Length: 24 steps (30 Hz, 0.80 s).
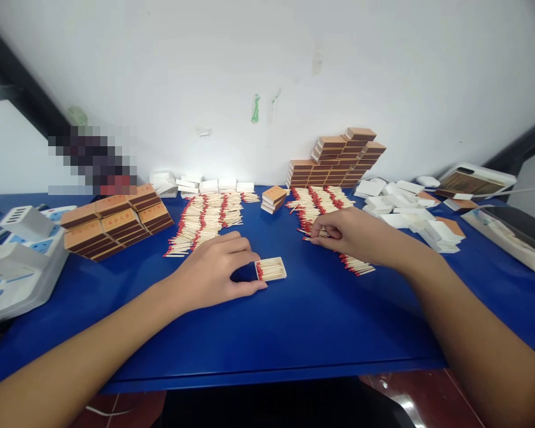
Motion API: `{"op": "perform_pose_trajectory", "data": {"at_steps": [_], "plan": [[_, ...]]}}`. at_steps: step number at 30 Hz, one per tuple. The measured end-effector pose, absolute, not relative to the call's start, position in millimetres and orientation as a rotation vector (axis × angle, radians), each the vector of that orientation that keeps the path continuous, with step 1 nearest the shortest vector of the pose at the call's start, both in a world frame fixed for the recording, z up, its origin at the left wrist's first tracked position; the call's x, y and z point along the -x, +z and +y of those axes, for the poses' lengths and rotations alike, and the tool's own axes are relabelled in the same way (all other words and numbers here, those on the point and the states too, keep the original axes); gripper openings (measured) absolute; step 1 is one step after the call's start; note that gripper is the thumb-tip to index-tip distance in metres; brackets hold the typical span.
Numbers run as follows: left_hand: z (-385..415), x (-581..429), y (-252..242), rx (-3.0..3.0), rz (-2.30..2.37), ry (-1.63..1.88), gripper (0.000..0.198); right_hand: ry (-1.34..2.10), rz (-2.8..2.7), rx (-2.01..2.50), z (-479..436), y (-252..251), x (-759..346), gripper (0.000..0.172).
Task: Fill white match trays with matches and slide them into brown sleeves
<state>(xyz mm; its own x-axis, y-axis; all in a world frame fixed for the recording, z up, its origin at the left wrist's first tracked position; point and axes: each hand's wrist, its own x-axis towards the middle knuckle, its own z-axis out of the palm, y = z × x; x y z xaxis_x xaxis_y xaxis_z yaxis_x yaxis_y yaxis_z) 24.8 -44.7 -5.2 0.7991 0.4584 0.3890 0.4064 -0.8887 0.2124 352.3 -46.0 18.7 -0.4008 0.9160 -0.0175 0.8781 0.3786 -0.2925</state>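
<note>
My left hand (220, 267) has its thumb and index finger on either side of a small white matchbox tray (283, 274), which lies on the blue table. Red-headed matches (271, 269) lie in this tray with their heads toward my left hand. Over the right-hand pile of loose matches (323, 199), my right hand (343, 232) is closed in a pinch. A match (307, 239) pokes out at its fingertips; how many it pinches is hidden. Between the piles stands a short stack of matchboxes (274, 196).
A second match pile (205, 220) spreads on the left. Brown matchboxes (339, 160) are stacked by the wall, more matchboxes (116, 223) at left. White empty trays (395, 205) lie at right. A power strip (22, 267) sits far left, a phone (517, 229) far right.
</note>
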Motion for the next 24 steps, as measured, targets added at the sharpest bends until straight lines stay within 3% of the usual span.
{"op": "perform_pose_trajectory", "data": {"at_steps": [6, 15, 20, 24], "plan": [[-44.9, -25.1, -3.9, -2.872, 0.690, 0.661, 0.031, 0.416, -2.504, 1.629, -47.2, 19.4, -347.7, 0.023], [-44.6, -25.2, -3.9, -2.854, 0.693, 0.656, 0.031, 0.468, -2.480, 1.678, -48.2, 16.1, -338.2, 0.016], [-44.3, -26.4, -4.1, -2.842, 0.692, 0.638, 0.030, 0.644, -2.412, 1.454, -63.4, 22.5, -309.7, 0.019], [-44.0, -27.3, -4.7, -2.854, 0.667, 0.647, 0.031, 0.642, -2.464, 1.309, -76.4, 19.0, -279.6, 0.011]]}}
